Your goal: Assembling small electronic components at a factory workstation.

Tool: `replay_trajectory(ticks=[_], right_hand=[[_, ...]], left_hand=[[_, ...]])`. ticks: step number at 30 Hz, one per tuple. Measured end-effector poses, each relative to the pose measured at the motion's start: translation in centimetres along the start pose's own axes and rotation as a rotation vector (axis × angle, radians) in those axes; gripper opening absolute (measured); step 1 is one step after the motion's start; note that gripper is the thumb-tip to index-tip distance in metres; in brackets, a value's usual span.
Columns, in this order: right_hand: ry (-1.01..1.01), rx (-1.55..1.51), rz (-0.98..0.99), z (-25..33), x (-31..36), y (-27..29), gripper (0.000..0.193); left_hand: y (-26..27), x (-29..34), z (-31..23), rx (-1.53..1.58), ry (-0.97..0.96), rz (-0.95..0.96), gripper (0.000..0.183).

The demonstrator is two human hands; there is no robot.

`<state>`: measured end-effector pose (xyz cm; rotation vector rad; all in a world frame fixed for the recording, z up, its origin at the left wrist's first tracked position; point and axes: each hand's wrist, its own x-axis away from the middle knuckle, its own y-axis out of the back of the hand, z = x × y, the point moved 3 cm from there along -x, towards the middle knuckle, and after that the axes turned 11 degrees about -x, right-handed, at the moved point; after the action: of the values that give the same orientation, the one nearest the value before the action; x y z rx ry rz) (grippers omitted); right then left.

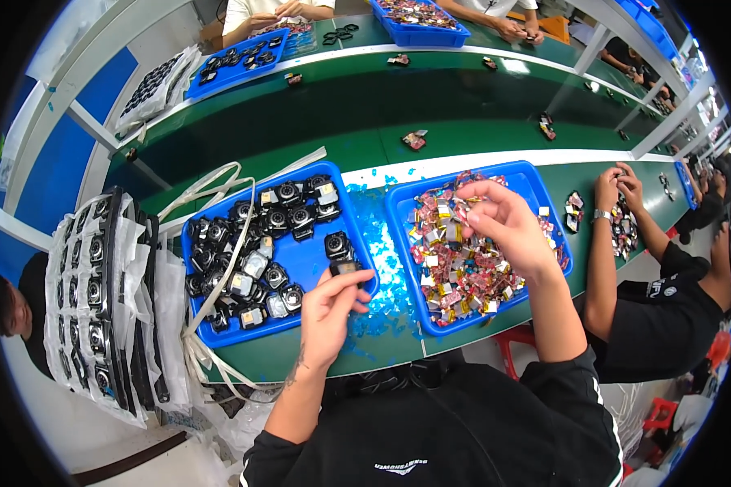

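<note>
Left hand point(330, 315): fingers pinch one black square plastic case point(345, 267) over blue plastic tray point(303, 250), nine o'clock, part-filled. Right hand point(510, 221): fingers curl, grip unclear, above red circuit pieces point(461, 284), many remaining, in second blue tray point(536, 191), three o'clock.

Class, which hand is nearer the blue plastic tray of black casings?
Left. Left hand: at the right edge of that tray. Right hand: over the blue plastic tray of reddish parts.

1. Looks like an electronics assembly workshop.
2. Has a long, flat green work line point(479, 140) between white rails point(581, 157).
3. Shows shallow blue plastic trays point(307, 256) heaped with small red-and-silver circuit parts point(467, 288).
4. Includes a black-shirted co-worker point(666, 329) alongside.
</note>
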<state>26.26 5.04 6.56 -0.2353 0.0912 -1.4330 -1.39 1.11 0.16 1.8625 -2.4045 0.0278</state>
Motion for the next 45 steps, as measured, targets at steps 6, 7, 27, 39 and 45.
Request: replay_trajectory(ticks=[6, 7, 27, 39, 45], right_hand=[[-0.183, -0.432, 0.101, -2.4, 3.2, -3.7, 0.028], [-0.245, -0.448, 0.096, -2.6, 3.6, -4.2, 0.022], [0.191, 0.209, 0.001, -2.1, 5.0, -6.4, 0.008], [0.036, -0.058, 0.079, -2.9, 4.8, -7.7, 0.012], [0.030, 0.009, 0.066, -3.1, 4.7, -8.1, 0.012]], left_hand=[[-3.5, -0.7, -4.2, -0.256, -0.391, -0.137, 0.040], [-3.7, -0.8, -4.8, -0.376, -0.394, -0.114, 0.044], [-3.5, 0.5, -4.4, -0.349, -0.314, 0.083, 0.021], [-3.6, 1.5, -3.7, -0.230, -0.301, 0.074, 0.015], [-3.5, 1.6, -3.5, -0.219, -0.316, -0.006, 0.010]])
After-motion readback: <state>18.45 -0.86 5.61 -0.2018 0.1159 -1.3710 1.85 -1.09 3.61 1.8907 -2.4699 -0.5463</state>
